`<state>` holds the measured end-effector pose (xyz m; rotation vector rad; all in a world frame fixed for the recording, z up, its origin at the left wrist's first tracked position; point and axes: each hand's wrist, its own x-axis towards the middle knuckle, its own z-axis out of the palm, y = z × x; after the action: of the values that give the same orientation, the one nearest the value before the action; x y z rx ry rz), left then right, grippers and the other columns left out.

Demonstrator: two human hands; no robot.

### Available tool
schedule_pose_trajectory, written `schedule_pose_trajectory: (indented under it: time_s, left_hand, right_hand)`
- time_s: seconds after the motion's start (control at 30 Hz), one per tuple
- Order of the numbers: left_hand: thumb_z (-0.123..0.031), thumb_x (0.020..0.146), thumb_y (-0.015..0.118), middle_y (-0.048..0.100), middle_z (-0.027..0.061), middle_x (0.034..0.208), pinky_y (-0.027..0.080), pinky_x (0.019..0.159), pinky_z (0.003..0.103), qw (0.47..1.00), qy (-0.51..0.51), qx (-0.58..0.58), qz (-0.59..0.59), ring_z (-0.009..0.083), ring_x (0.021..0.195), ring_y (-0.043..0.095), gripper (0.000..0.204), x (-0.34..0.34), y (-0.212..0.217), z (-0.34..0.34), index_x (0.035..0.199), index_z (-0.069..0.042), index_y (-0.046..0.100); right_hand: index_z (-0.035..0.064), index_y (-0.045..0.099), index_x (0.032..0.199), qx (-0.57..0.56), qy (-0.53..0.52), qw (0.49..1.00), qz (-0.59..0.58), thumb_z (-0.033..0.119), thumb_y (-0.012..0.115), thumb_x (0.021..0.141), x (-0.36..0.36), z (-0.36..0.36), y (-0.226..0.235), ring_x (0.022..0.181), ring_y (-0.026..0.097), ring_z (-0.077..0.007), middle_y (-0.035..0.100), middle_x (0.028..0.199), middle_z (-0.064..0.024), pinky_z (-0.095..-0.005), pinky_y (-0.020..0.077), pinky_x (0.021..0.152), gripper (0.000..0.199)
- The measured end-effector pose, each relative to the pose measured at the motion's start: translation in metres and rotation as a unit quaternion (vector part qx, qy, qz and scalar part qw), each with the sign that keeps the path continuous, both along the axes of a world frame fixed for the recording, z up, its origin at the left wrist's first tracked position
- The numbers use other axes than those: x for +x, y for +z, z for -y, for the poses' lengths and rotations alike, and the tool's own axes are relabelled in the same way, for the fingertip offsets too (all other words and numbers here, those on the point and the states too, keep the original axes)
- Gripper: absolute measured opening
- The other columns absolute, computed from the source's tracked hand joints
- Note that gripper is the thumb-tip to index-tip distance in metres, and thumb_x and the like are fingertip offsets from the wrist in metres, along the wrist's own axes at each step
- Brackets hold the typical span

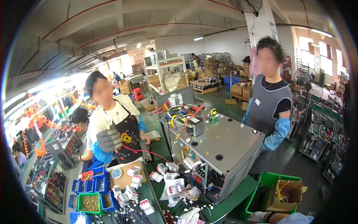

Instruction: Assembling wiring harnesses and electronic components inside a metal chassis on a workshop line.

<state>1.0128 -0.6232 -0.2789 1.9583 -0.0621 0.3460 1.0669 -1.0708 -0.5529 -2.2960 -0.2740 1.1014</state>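
At the lower edge, my right hand (258,216) wears a pale glove and points left beside a green crate (250,198). Its fingers look loosely extended, with nothing visible in them. A white glove-like shape (190,216) lies among wires at the bottom middle; whether it is my left hand I cannot tell. Beyond it are a plastic bag (193,193) of small parts and white-grey circuit breakers (147,206). A large grey metal cabinet (233,143) stands on the green table, with colored wires (179,121) and a transformer (195,126) on top.
Blue bins (100,184) and a green bin (89,203) of brass fasteners stand left. Across the bench, a person (126,130) in grey gloves raises one hand near a red wire (145,151). Another person (270,100) stands behind the cabinet. A cardboard box (285,196) sits in the crate.
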Motion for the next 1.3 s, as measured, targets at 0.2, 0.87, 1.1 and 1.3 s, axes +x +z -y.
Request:
schedule_pose_trajectory:
  time_s: [0.2, 0.87, 1.1, 1.3]
  left_hand:
    - [-0.018, 0.099, 0.05, 0.072, 0.0112, 0.093, 0.053, 0.066, 0.029, 0.988, -0.018, 0.127, 0.09, 0.0148, 0.065, 0.068, 0.03, 0.014, 0.016, 0.012, 0.122, 0.0, 0.061]
    - [-0.021, 0.097, 0.053, 0.069, 0.0153, 0.111, 0.05, 0.091, 0.038, 0.992, -0.039, 0.112, 0.039, 0.0314, 0.102, 0.065, 0.029, 0.023, 0.023, 0.033, 0.116, -0.002, 0.065]
    - [-0.019, 0.097, 0.052, 0.066, 0.0161, 0.118, 0.046, 0.097, 0.04, 0.992, -0.047, 0.119, 0.02, 0.0319, 0.11, 0.061, 0.03, 0.016, 0.012, 0.031, 0.119, -0.002, 0.064]
    - [-0.018, 0.097, 0.053, 0.067, 0.0165, 0.115, 0.047, 0.095, 0.041, 0.99, -0.05, 0.128, 0.034, 0.0324, 0.108, 0.062, 0.028, 0.019, 0.014, 0.029, 0.117, -0.001, 0.064]
  right_hand:
    - [0.0106, 0.059, 0.097, -0.009, 0.002, 1.0, -0.011, 0.018, 0.045, 0.095, -0.003, 0.009, 0.002, 0.089, 0.059, -0.0244, 0.062, 0.095, -0.0077, -0.0378, 0.0489, 0.072, 0.016]
    - [0.0089, 0.064, 0.095, 0.046, -0.137, 0.985, -0.093, 0.021, 0.049, 0.095, 0.008, 0.007, 0.045, 0.086, 0.057, -0.0225, 0.064, 0.094, -0.0074, -0.0369, 0.0474, 0.071, 0.019]
    - [0.0085, 0.065, 0.094, 0.056, -0.169, 0.979, -0.102, 0.022, 0.05, 0.095, 0.001, 0.007, 0.054, 0.085, 0.057, -0.022, 0.064, 0.093, -0.0073, -0.0366, 0.047, 0.07, 0.02]
    - [0.0089, 0.065, 0.093, 0.043, -0.155, 0.984, -0.08, 0.022, 0.05, 0.096, 0.0, 0.011, 0.044, 0.083, 0.057, -0.0226, 0.064, 0.092, -0.0076, -0.037, 0.047, 0.069, 0.02]
